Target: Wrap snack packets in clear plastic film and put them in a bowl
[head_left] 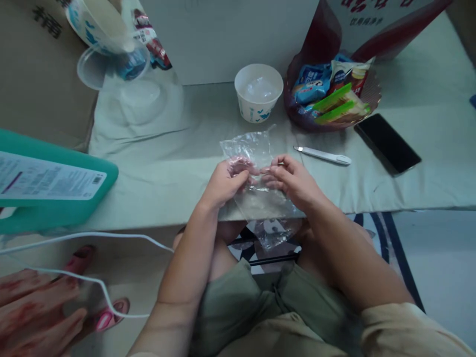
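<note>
From here the clear plastic bag (262, 202) runs lengthwise off the worktop (167, 186) between left hand (226, 181) and right hand (295, 181), equally near, fingers curled, any pinch unclear.

A black phone (387, 144) is lying on the table (446, 183) beside a bowl (295, 113) that is holding wrapped snacks (312, 87); a teal jug (63, 181) is showing at far left.

Behind the tub (256, 110) a carton (230, 39) is standing; to its right a basket (293, 115) is holding snack packets (336, 91). Front-right of the tub a hand tool (325, 155) is lying, with a phone (388, 144) farther right. Plastic film (256, 203) is spreading before the tub; far left, a jug (92, 166) is standing.
</note>
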The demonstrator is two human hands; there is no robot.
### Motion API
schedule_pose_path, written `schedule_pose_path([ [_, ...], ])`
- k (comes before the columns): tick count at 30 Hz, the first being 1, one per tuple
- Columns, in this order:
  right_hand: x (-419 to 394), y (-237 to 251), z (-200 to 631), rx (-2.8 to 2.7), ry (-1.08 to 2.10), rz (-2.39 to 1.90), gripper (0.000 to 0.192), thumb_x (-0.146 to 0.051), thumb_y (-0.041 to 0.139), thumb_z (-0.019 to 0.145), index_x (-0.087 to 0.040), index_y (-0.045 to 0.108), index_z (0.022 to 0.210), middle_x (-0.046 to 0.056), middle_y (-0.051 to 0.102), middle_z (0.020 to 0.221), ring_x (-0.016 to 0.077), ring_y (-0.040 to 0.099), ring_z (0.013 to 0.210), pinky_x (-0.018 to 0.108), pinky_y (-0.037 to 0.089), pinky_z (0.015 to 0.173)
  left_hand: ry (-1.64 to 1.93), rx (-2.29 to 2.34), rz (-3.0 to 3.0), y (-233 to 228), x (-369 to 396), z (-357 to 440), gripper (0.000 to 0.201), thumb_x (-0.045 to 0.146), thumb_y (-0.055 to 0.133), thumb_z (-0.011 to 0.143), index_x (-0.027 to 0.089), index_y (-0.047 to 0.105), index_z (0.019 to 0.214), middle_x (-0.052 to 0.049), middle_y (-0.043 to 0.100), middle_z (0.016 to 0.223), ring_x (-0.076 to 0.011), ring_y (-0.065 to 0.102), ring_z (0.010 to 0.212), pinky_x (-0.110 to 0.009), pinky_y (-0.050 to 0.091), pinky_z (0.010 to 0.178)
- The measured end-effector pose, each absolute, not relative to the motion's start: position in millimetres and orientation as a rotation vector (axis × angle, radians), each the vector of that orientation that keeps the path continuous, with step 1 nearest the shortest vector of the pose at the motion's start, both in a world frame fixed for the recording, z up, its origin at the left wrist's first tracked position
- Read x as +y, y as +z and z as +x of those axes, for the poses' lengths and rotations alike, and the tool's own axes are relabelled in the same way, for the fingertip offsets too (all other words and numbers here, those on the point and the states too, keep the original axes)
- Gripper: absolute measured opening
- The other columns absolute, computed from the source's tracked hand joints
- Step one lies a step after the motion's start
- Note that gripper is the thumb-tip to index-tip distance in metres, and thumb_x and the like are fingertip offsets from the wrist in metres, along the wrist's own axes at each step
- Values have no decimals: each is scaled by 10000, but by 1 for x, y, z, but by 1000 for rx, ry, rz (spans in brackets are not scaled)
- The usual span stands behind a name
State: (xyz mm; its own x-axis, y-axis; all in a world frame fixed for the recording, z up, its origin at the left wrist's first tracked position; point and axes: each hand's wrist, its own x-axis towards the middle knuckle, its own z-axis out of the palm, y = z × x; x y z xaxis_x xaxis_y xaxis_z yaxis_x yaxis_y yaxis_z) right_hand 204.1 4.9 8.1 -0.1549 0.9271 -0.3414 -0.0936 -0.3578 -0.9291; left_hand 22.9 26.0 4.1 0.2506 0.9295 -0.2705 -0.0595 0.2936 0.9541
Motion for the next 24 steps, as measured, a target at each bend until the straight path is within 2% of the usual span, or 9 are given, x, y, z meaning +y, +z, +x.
schedule_pose_path([
  [4, 7, 10, 206, -994, 1686, -1313, 750, -476, 797, 677, -277, 445, 1309, -6, 734, 871, 161, 674, 692, 296, 530, 622, 830, 1000, 1117, 5, 26, 14, 353, 180, 724, 736, 218, 687, 1085, 0, 759, 774, -130, 665, 506, -244, 490, 507],
  [6, 9, 7, 207, -989, 1598, -1342, 712, -410, 754, 701, -283, 444, 1330, -7, 734, 878, 152, 653, 647, 291, 515, 590, 841, 1039, 1125, 4, 25, 12, 396, 159, 742, 737, 223, 703, 1126, -6, 767, 808, -99, 615, 463, -237, 478, 481],
  [9, 14, -2, 213, -941, 1357, -1398, 546, -349, 685, 727, -287, 486, 1231, -3, 722, 908, 145, 659, 667, 282, 516, 595, 910, 1163, 1097, 4, 25, 12, 323, 149, 764, 744, 206, 733, 1061, -19, 767, 807, -56, 503, 408, -218, 400, 406],
  [12, 19, -8, 220, -845, 1216, -1377, 465, -373, 656, 747, -290, 481, 1170, 10, 726, 984, 156, 711, 805, 281, 562, 681, 1041, 1239, 1033, 4, 25, 12, 269, 164, 767, 763, 204, 726, 1025, -27, 775, 841, -37, 452, 402, -212, 374, 394],
  [16, 16, -3, 212, -870, 1533, -1245, 654, -498, 780, 679, -293, 487, 1226, 58, 759, 1114, 221, 745, 984, 361, 617, 803, 982, 1122, 1127, 1, 23, 13, 375, 236, 792, 764, 211, 705, 1128, -49, 796, 958, -66, 554, 468, -215, 467, 431],
  [18, 12, 1, 203, -917, 1630, -1217, 683, -470, 868, 616, -276, 539, 1182, 52, 774, 1050, 216, 748, 936, 359, 613, 801, 948, 1041, 1201, -3, 22, 14, 388, 294, 794, 782, 202, 700, 1146, -57, 799, 972, -102, 643, 551, -220, 532, 476],
  [20, 9, 4, 195, -918, 1605, -1234, 499, -431, 878, 635, -246, 594, 1001, 19, 763, 902, 166, 728, 792, 311, 590, 736, 945, 986, 1261, -6, 21, 13, 363, 362, 769, 823, 184, 696, 1131, -61, 804, 945, -116, 680, 590, -218, 563, 499],
  [22, 8, 6, 191, -865, 1555, -1239, 365, -388, 850, 666, -229, 562, 822, -8, 731, 804, 116, 685, 671, 266, 553, 663, 944, 979, 1307, -7, 21, 10, 346, 410, 726, 865, 164, 693, 1106, -67, 806, 906, -99, 658, 540, -196, 531, 449],
  [24, 8, 8, 190, -795, 1523, -1215, 354, -318, 832, 645, -226, 505, 745, -19, 723, 793, 97, 670, 631, 243, 526, 621, 941, 1022, 1337, -5, 22, 7, 325, 418, 700, 887, 155, 695, 1078, -65, 804, 864, -66, 586, 441, -168, 438, 358],
])
